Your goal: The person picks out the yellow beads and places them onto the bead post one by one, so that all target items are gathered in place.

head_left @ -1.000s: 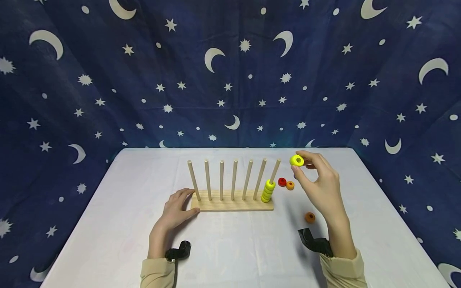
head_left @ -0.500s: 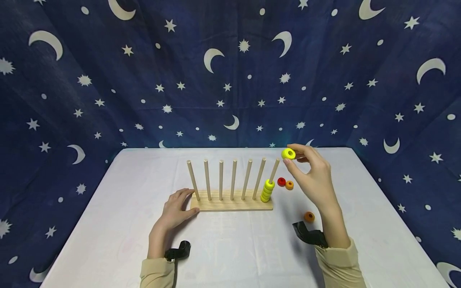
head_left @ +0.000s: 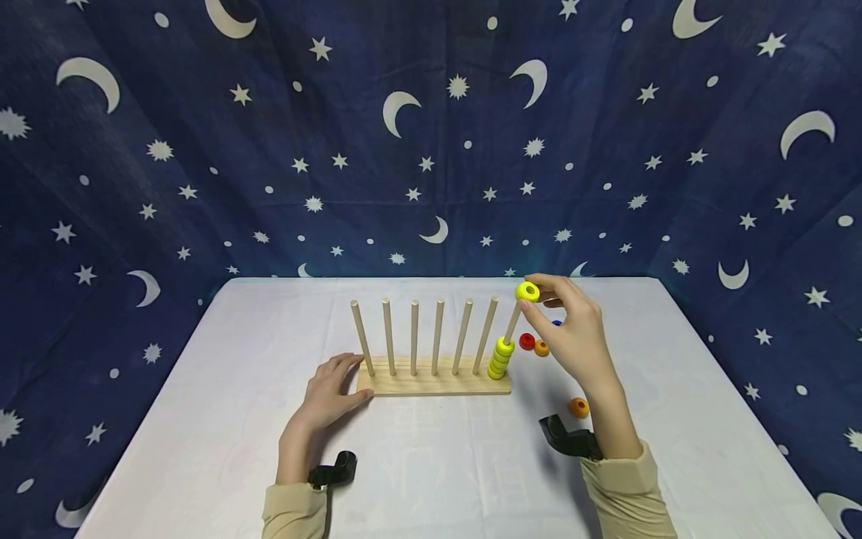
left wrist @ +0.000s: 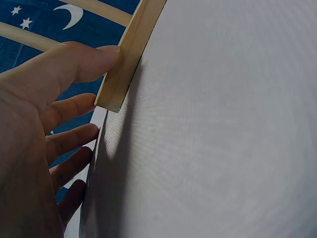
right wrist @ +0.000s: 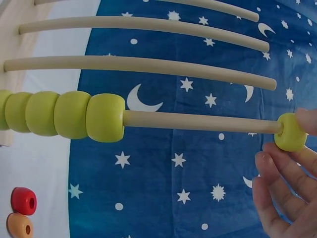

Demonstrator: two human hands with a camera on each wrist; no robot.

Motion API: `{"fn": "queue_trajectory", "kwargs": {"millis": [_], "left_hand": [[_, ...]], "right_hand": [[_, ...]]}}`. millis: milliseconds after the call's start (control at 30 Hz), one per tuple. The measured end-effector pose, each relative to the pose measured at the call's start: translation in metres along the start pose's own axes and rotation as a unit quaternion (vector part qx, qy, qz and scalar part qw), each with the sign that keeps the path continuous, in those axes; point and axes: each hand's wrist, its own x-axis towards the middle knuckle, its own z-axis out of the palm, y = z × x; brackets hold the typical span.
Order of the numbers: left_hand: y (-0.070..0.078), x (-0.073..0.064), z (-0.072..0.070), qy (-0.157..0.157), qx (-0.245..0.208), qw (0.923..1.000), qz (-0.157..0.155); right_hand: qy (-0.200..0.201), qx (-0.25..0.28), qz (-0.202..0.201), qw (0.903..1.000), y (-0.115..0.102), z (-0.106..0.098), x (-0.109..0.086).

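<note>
A wooden peg stand [head_left: 431, 385] with a row of several upright pegs is on the table. My left hand [head_left: 328, 391] holds its left end, the thumb [left wrist: 94, 62] against the front edge and the index finger at the end. Several yellow beads [head_left: 500, 359] are stacked on the rightmost peg [head_left: 514, 323]. My right hand [head_left: 572, 322] pinches another yellow bead [head_left: 527, 292] between thumb and fingers at the top of that peg. In the right wrist view, the peg's tip meets the hole of the held bead [right wrist: 292, 134].
Right of the stand lie a red bead [head_left: 527, 341] and an orange bead [head_left: 542, 347]. A blue bead [head_left: 557, 323] shows partly behind my right hand. Another orange bead [head_left: 579, 407] lies nearer, by my right forearm. A dark blue star-patterned cloth [head_left: 431, 135] hangs behind the white table [head_left: 431, 471].
My right hand has moved left with the yellow bead, from beside the rightmost peg to its tip. The blue bead has come into sight. My left hand has stayed put.
</note>
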Motion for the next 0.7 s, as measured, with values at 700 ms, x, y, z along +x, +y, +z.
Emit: {"fn": "queue_trajectory", "kwargs": {"millis": [700], "left_hand": [[-0.0025, 0.0007, 0.0013, 0.002, 0.003, 1.0000, 0.001]], "right_hand": [[-0.021, -0.002, 0.022, 0.9995, 0.0008, 0.0048, -0.0035]]}}
